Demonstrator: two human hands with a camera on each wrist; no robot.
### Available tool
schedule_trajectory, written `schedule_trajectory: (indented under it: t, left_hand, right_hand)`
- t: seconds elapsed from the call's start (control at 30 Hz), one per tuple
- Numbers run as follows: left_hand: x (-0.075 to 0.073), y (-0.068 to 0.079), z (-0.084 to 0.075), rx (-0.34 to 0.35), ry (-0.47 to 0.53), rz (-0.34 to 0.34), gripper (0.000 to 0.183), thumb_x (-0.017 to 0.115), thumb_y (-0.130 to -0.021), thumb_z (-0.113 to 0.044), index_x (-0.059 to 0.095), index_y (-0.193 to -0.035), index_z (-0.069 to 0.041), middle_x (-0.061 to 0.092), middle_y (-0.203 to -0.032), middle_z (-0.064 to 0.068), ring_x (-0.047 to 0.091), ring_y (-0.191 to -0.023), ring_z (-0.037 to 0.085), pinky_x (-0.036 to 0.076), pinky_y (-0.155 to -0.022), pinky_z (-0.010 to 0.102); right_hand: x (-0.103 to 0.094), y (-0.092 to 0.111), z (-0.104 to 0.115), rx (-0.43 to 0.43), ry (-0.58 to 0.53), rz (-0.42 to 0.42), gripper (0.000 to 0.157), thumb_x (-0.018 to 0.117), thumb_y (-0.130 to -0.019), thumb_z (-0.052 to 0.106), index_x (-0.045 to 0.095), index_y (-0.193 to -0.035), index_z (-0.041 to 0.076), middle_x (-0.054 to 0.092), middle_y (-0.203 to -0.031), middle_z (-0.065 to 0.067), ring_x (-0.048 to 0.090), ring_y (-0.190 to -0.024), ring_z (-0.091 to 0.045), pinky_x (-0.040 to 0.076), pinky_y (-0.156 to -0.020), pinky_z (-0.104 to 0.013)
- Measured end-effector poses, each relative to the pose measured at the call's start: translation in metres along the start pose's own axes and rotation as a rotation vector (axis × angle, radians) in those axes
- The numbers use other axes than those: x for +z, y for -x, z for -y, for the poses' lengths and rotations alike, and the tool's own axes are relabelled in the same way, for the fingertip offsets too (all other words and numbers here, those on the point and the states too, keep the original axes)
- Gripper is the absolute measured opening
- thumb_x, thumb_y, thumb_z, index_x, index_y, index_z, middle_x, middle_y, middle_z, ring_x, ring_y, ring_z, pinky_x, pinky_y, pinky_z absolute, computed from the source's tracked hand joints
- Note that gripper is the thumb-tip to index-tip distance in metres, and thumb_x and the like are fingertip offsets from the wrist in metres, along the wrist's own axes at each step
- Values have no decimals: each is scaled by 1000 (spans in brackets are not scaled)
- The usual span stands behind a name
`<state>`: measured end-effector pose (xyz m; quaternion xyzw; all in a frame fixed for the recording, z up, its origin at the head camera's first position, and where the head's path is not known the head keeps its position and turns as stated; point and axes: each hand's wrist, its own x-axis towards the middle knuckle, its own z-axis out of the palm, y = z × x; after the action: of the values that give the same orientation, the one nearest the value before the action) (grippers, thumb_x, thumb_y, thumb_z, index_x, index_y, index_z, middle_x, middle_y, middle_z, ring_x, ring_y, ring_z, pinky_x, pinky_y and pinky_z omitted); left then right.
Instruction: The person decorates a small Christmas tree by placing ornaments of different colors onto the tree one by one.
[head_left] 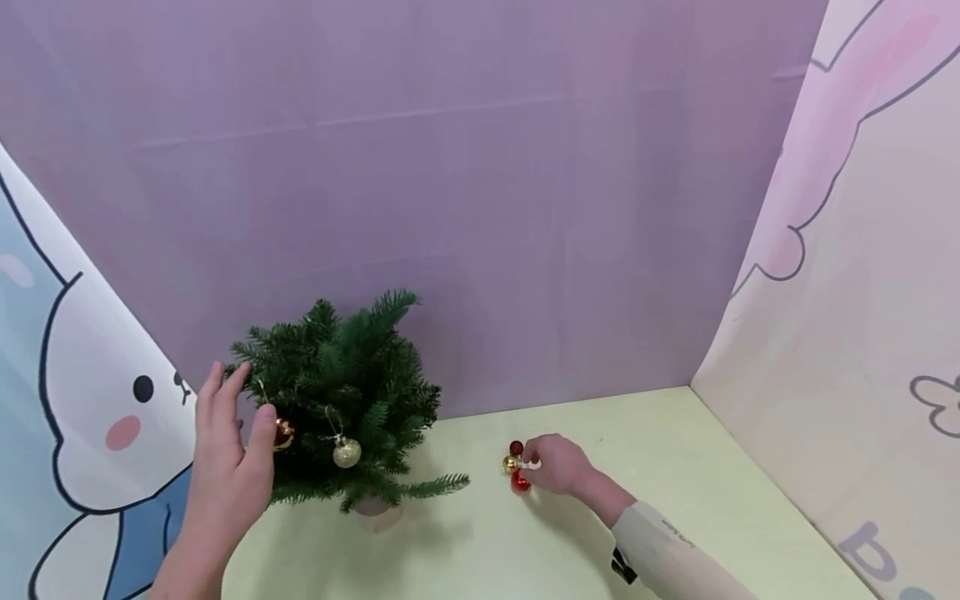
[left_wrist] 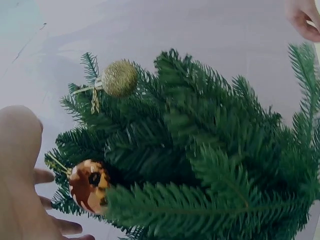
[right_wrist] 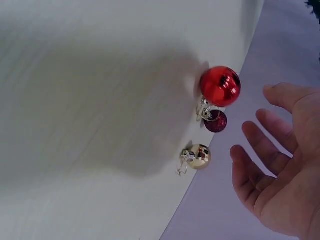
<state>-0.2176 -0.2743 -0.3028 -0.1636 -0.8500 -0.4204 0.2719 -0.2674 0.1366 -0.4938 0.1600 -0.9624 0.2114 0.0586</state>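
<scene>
Three loose balls, red, dark red and gold, lie clustered on the worktop, right of the little tree and just off the fingertips of the right hand, clearly the nearer of the two hands; being round, they offer no long axis, though in the right wrist view the gold one's cap points away from the fingers; that hand is loosely bent and grasps nothing; the left hand, spread and unclenched, is beside the tree, near a hanging copper ball.
</scene>
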Motion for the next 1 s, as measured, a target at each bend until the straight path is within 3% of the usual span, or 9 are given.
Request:
schedule_trajectory:
  t: [0.13, 0.3, 0.5, 0.7, 0.77, 0.87, 1.0]
  left_hand:
    - [-1, -4, 1, -20, 44, 25, 56, 38, -106, -24, 15, -157, -19, -5, -161, -5, 4, -146, 27, 23, -101, 69]
    - [1, -8, 2, -42, 65, 54, 57, 37, -106, -27, 12, -157, -22, -9, -161, -6, 7, -145, 34, 24, -100, 70]
    - [2, -13, 2, -72, 141, 43, 59, 40, -105, -25, 10, -157, -24, -9, -161, -5, 11, -143, 42, 20, -103, 69]
    - [7, -11, -2, -112, 145, 11, 64, 45, -104, -24, 9, -157, -26, -9, -161, -7, 10, -144, 37, 24, -104, 65]
    - [9, -11, -3, -133, 131, 5, 67, 46, -104, -26, 6, -157, -29, -9, -160, -10, 13, -144, 36, 30, -104, 59]
    - [10, -10, -5, -171, 137, -6, 71, 48, -103, -27, 1, -156, -34, -7, -160, -11, 17, -143, 37, 37, -105, 38]
    - [12, -9, -9, -220, 161, -29, 75, 51, -102, -27, -2, -154, -38, -4, -161, -9, 21, -142, 37, 37, -95, 16]
  right_hand:
    - [3, 4, 2, 50, 14, 24, 16, 77, -80, 28, 69, -84, 14, 64, -82, 5, 49, -66, -7, 43, -55, -28]
    - [8, 8, 1, 88, 44, 48, 19, 78, -78, 34, 69, -81, 18, 58, -81, 4, 45, -61, -8, 39, -50, -26]
    - [12, 7, 0, 96, 66, 24, 21, 80, -76, 33, 68, -82, 17, 56, -84, 3, 44, -61, -8, 40, -49, -26]
    - [13, -5, -10, 70, 84, 32, 28, 81, -75, 36, 69, -87, 14, 56, -84, 4, 45, -60, -8, 41, -50, -27]
    - [13, -9, -12, 58, 79, 31, 29, 81, -76, 36, 69, -88, 13, 55, -81, 4, 45, -60, -9, 41, -50, -27]
    - [13, -15, -15, 35, 82, 28, 30, 80, -76, 38, 69, -90, 13, 55, -78, 5, 44, -61, -8, 40, -49, -26]
    - [14, -22, -20, 1, 79, 27, 31, 81, -75, 37, 69, -92, 13, 55, -74, 8, 43, -63, -7, 39, -47, -25]
